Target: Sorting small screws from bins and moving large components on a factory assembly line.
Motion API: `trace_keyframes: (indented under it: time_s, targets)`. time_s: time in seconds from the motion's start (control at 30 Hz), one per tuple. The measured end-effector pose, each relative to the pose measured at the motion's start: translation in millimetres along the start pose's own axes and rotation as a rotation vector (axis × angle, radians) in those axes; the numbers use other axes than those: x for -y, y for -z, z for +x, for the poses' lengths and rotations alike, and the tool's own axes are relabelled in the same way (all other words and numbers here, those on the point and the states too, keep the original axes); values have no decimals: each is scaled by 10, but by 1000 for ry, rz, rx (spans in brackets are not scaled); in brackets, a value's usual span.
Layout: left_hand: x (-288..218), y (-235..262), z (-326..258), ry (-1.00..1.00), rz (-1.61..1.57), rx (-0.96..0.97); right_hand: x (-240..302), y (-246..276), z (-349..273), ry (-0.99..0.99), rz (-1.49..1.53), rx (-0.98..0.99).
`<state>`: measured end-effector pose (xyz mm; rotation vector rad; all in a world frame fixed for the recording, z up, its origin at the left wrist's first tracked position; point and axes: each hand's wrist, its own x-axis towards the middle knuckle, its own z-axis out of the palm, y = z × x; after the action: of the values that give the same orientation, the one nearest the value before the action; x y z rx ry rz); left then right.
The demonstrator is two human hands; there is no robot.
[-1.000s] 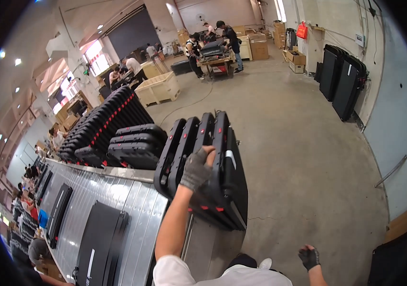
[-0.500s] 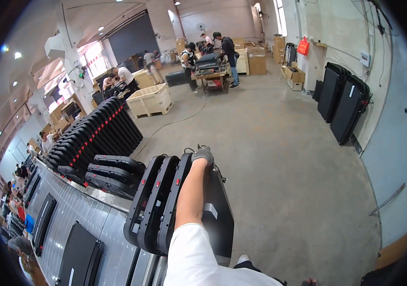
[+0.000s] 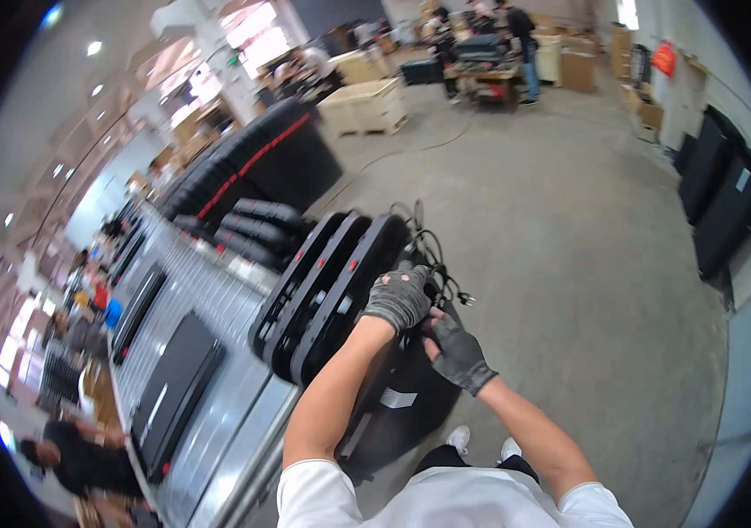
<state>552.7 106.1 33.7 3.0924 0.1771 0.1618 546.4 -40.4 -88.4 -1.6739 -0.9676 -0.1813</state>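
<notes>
Bright daylight glared from the windows [image 3: 257, 40] at upper left; my view blurred and bent toward its black rim.

white short-sleeve tee, dark grey fingerless gloves on both hands [image 3: 428, 330], white shoes [image 3: 482, 443] w/ dark trousers.

Both arms come up from the lower edge, bare below short white sleeves, and they meet in front of the body. The left hand [image 3: 399, 298] wears a grey fingerless glove; its back faces up and the fingers curl downward in a closed grip. The right hand [image 3: 456, 350], in a darker glove, lies just beside and a little lower, touching the left one, its fingers bent inward. Both wrists are almost straight and both elbows are bent.
</notes>
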Motion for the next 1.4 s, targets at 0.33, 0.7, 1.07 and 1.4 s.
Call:
trace_keyframes:
  time_s: [0.33,0.7,1.07,1.4]
  targets:
    - [-264,365,-1823,87,-184,-140,892,-190,-737,-921,1439,201]
    - [-55,542,-3648,242,-291,-272,677,212,-1335,-245,328,621]
    - [142,275,-5371,536,-232,-326,1462,-983,-2103,105,50,370]
    - [733,-62,-6626,675,-92,-311,284,-1652,-3779,-414,-20,823]
